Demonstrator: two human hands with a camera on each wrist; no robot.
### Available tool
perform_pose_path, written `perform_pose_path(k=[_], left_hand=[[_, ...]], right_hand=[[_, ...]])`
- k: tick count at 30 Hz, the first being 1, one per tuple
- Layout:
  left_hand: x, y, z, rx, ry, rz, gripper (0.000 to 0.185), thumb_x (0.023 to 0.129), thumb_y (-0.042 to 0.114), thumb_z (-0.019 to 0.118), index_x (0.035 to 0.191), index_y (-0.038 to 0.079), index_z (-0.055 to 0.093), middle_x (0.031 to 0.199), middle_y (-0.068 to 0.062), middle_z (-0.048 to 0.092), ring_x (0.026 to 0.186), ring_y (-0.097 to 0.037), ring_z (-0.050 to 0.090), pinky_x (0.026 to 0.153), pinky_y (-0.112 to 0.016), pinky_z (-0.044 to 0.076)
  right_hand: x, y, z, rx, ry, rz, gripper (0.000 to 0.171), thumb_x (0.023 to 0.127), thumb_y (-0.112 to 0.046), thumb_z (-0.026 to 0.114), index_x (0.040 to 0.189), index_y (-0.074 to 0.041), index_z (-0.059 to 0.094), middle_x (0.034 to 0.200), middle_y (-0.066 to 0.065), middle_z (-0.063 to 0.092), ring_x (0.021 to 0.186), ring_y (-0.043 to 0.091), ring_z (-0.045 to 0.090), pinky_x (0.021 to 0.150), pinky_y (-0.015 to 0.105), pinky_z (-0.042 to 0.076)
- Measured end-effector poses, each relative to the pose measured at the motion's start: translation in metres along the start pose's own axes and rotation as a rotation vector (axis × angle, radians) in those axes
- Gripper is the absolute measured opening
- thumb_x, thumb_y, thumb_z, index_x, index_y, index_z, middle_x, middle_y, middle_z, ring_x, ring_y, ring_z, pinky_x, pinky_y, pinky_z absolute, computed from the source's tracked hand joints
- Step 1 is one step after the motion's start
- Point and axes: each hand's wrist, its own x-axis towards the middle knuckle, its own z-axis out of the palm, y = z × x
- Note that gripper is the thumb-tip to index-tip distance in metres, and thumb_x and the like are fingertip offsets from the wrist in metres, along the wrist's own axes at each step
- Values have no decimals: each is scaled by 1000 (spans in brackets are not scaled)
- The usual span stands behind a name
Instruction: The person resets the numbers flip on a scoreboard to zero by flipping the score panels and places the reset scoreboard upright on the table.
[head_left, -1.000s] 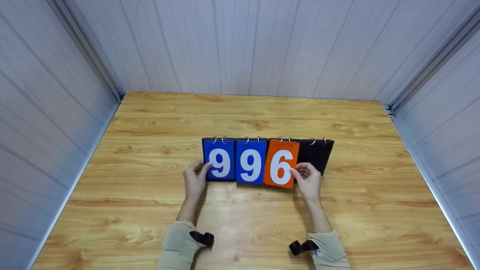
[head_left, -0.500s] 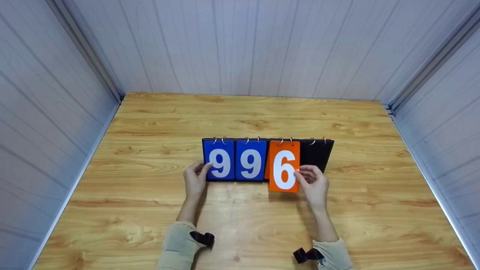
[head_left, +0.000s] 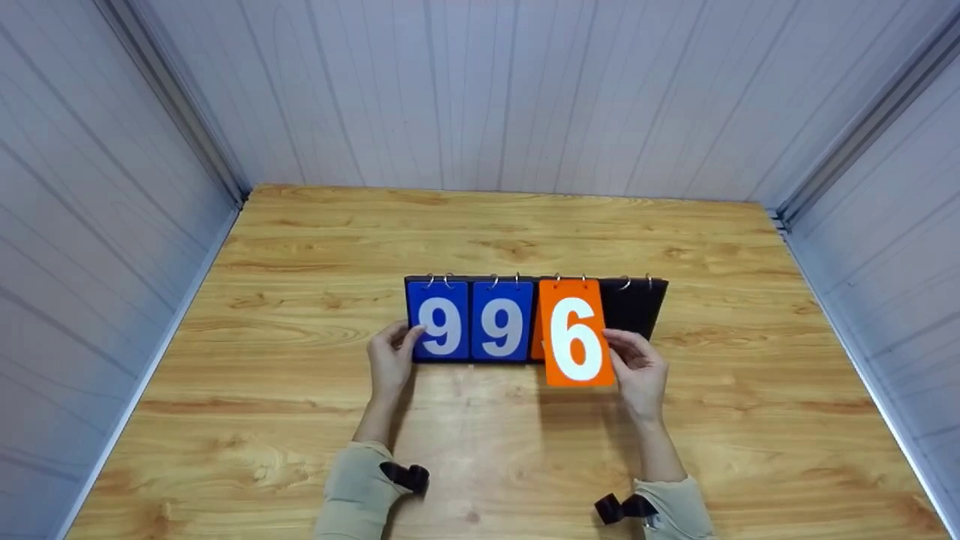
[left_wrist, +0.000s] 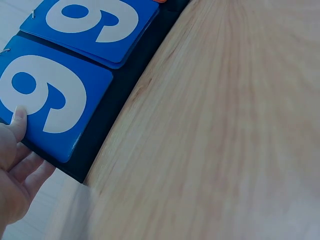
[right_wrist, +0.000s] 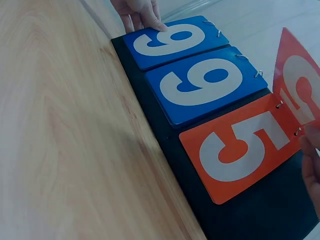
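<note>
A black flip scoreboard [head_left: 634, 311] stands on the wooden table, number cards hanging from its metal rings. My left hand [head_left: 390, 356] grips its left end, thumb over the face of the outer blue 9 card [left_wrist: 55, 100] and fingers behind the board. Beside that hangs a second blue 9 card [head_left: 502, 321]. With my right hand [head_left: 641, 375] I pinch the right edge of an orange 6 card [head_left: 576, 337], lifted away from the board. Beneath it, in the right wrist view, lies an orange 5 card [right_wrist: 240, 145]; the raised card's underside [right_wrist: 297, 75] also shows a white digit.
The board's rightmost section is bare black, with rings [head_left: 637, 281] at its top. Wood-grain table [head_left: 480, 450] surrounds the scoreboard. Pale panel walls [head_left: 480, 90] rise at the back and both sides. Each sleeve carries a black strap-on camera [head_left: 611, 508].
My right hand has moved to the right and nearer me, lifting the orange 6 card off the board and exposing part of another orange card behind it. The left hand has stayed put.
</note>
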Motion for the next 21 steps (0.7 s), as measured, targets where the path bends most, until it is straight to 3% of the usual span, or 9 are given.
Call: perform_pose_path(k=[4, 8, 14, 18, 21], left_hand=[[0, 1, 1, 5, -1, -2, 16, 78, 8, 67, 84, -6, 66, 77, -15, 66, 70, -19, 62, 64, -23, 50], [1, 1, 0, -1, 3, 14, 14, 77, 8, 68, 82, -6, 66, 76, -15, 66, 68, -18, 62, 62, -21, 49], [1, 1, 0, -16, 7, 35, 15, 77, 7, 68, 81, -7, 66, 75, -18, 65, 68, -23, 62, 60, -17, 47], [0, 1, 0, -26, 0, 22, 14, 77, 4, 68, 82, -9, 66, 75, -20, 65, 69, -27, 62, 59, -16, 47], [-3, 16, -3, -16, -5, 30, 13, 77, 1, 66, 81, -11, 64, 75, -22, 64, 69, -29, 62, 60, -19, 48]], right_hand=[[9, -9, 8, -59, 4, -135, 20, 65, 36, 48, 79, 24, 55, 83, 25, 56, 82, 26, 54, 73, 23, 46], [22, -16, 11, -146, -39, -227, 19, 65, 34, 52, 80, 23, 57, 88, 36, 49, 85, 35, 51, 75, 24, 46], [46, -20, 10, -295, -112, -276, 20, 68, 27, 56, 86, 18, 61, 91, 32, 57, 91, 37, 53, 83, 28, 44], [58, -22, 9, -313, -139, -289, 19, 68, 25, 58, 85, 16, 62, 90, 31, 59, 89, 38, 55, 83, 28, 44], [66, -24, 11, -310, -127, -316, 18, 67, 25, 59, 82, 15, 63, 85, 28, 61, 84, 33, 58, 79, 26, 46]])
